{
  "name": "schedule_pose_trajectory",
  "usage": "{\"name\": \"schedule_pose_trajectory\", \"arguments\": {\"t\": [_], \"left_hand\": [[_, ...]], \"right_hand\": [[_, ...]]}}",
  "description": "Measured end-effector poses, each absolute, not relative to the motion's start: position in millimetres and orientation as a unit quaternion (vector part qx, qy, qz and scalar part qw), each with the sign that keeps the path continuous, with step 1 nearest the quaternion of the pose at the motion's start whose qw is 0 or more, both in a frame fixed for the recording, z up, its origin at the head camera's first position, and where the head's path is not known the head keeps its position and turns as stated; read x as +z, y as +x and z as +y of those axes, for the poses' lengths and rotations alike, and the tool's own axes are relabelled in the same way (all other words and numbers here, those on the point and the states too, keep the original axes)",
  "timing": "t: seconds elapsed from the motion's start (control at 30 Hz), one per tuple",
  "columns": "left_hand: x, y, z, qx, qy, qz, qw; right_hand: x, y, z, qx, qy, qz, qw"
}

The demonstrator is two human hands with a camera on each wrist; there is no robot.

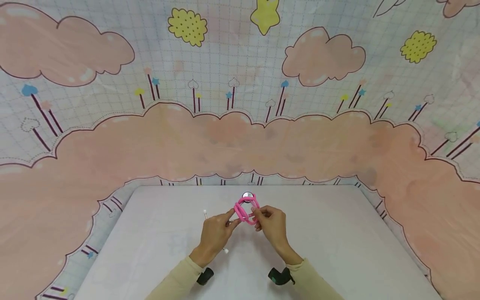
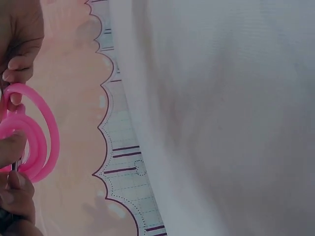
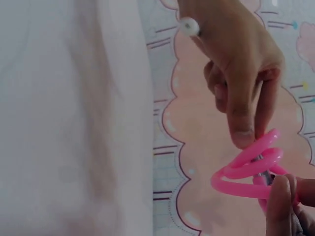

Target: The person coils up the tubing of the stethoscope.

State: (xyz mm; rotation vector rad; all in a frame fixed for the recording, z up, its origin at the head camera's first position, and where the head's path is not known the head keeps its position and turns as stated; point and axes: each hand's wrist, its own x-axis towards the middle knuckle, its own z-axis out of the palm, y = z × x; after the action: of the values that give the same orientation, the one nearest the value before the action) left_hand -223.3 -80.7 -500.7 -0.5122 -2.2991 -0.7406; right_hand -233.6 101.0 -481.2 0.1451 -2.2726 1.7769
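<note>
A stethoscope with coiled pink tubing (image 1: pixel 240 211) is held up between both hands above the white table. Its round silver chest piece (image 1: pixel 247 196) shows at the far end of the loops. My left hand (image 1: pixel 215 234) pinches the coil from the left, and a white ear tip (image 1: pixel 205 212) sticks out on either side of that hand. From the right, my right hand (image 1: pixel 273 226) pinches the tubing with thumb and fingers. The right wrist view shows the pink loops (image 3: pixel 246 189) between the fingertips of both hands, with a metal part partly hidden among them.
The white tabletop (image 1: pixel 150 250) spreads around both hands. Behind and beside it hangs a patterned cloth (image 1: pixel 232 141) with clouds and stars. A black wrist device (image 1: pixel 205 276) sits by the left sleeve, and another black device (image 1: pixel 280 276) by the right.
</note>
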Motion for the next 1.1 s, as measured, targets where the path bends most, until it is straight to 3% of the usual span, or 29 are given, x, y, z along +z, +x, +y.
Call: {"name": "schedule_pose_trajectory", "arguments": {"t": [0.33, 0.77, 1.1], "left_hand": [[-506, -226, -80, -0.246, -0.206, -0.89, 0.325], [-511, -224, -80, -0.245, -0.209, -0.895, 0.307], [-510, -231, -86, -0.265, -0.221, -0.902, 0.26]], "right_hand": [[-479, -240, 107, 0.575, 0.025, -0.813, 0.089], [-481, -243, 114, 0.462, 0.051, -0.875, 0.137], [-490, -251, 119, 0.542, 0.06, -0.835, 0.067]]}}
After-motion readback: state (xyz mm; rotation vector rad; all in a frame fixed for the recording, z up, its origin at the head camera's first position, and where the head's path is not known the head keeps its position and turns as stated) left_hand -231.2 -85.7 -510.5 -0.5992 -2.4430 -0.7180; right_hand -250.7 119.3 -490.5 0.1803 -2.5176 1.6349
